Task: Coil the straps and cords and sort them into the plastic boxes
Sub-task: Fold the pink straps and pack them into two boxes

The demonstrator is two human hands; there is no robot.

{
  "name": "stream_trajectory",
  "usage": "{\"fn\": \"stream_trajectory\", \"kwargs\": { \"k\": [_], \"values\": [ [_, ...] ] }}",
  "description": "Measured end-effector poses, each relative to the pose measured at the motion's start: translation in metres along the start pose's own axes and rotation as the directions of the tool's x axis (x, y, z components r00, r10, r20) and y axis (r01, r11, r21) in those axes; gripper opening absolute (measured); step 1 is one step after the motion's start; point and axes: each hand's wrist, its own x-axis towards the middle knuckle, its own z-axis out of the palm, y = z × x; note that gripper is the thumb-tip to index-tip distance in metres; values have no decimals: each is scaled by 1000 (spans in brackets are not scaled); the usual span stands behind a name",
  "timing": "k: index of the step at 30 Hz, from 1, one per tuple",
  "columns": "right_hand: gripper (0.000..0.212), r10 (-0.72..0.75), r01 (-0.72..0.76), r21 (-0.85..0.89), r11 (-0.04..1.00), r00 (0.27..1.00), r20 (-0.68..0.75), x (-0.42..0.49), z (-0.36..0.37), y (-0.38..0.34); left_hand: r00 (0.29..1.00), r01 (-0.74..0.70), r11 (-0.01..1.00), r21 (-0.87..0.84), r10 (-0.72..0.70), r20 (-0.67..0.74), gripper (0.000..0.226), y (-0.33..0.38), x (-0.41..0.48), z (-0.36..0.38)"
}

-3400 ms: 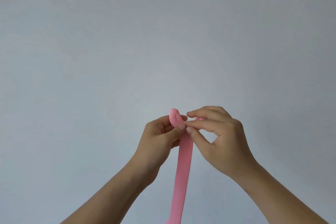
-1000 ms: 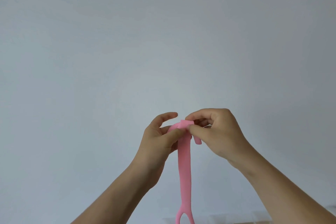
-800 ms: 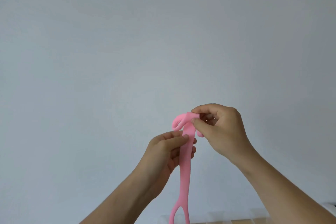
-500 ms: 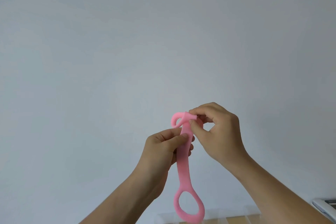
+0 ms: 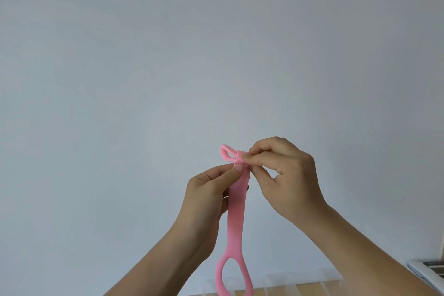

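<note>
Below wall (image 5: 168, 55), seemingly empty clear boxes (image 5: 283, 289)

You are holding the strap (image 5: 236, 211) upright between your hands, before the wall (image 5: 168, 55): your left hand (image 5: 206, 196) is sitting lower left of its folded top, your right hand (image 5: 286, 178) to its right. Its lower loop is hanging above the plastic boxes (image 5: 283, 289).

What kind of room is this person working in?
Hard to say: probably an ordinary indoor room. A plain pale wall fills the view, and clear plastic boxes sit on a wooden surface at the bottom edge.
</note>
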Motion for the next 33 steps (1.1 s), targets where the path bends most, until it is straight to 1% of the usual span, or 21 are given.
{"fn": "stream_trajectory", "kwargs": {
  "k": [1, 3, 8, 11, 14, 16, 18, 20, 23, 25, 28, 33],
  "values": [
    [24, -7, 7, -1, 1000, 1000, 9, -1, 0, -1, 1000, -7, 1000, 0, 7, 0, 32, 0, -1, 0],
    [25, -24, 24, -8, 1000, 1000, 12, -3, 1, -2, 1000, -15, 1000, -4, 15, -2, 37, -1, -1, -1],
    [27, -51, 50, -37, 998, 999, -18, -8, 6, -5, 1000, -25, 1000, -12, 25, -14, 37, 0, 0, -5],
    [24, -66, 66, -13, 998, 998, -2, -9, 5, -8, 999, -30, 999, -12, 30, -15, 34, 0, 0, -7],
    [14, -7, 7, 54, 999, 1000, 1, -7, 4, -13, 999, -36, 999, 13, 36, -25, 24, -1, 1, -10],
    [16, 69, -69, 36, 997, 998, 7, -4, 5, -13, 999, -42, 998, 45, 43, -28, 22, -2, 1, -11],
    [24, 158, -160, 14, 987, 983, 91, -1, 5, -11, 998, -44, 996, 81, 47, -32, 22, -3, 0, -12],
    [25, 214, -226, 28, 974, 952, 217, 2, 4, -8, 998, -50, 993, 109, 54, -36, 23, -2, 0, -13],
    [18, 227, -277, 95, 956, 906, 359, 5, 1, -6, 996, -64, 988, 138, 71, -50, 24, -2, 1, -16],
    [15, 239, -307, 122, 944, 889, 391, 7, 1, -5, 996, -69, 986, 152, 76, -42, 24, -3, 2, -17],
    [16, 247, -302, 110, 947, 902, 353, 6, 4, -4, 999, -53, 990, 128, 54, -3, 24, -5, 3, -18],
    [14, 238, -261, 80, 962, 946, 222, 3, 10, -3, 999, 34, 996, 87, -36, 24, 24, -7, 6, -21]
  ]
}}
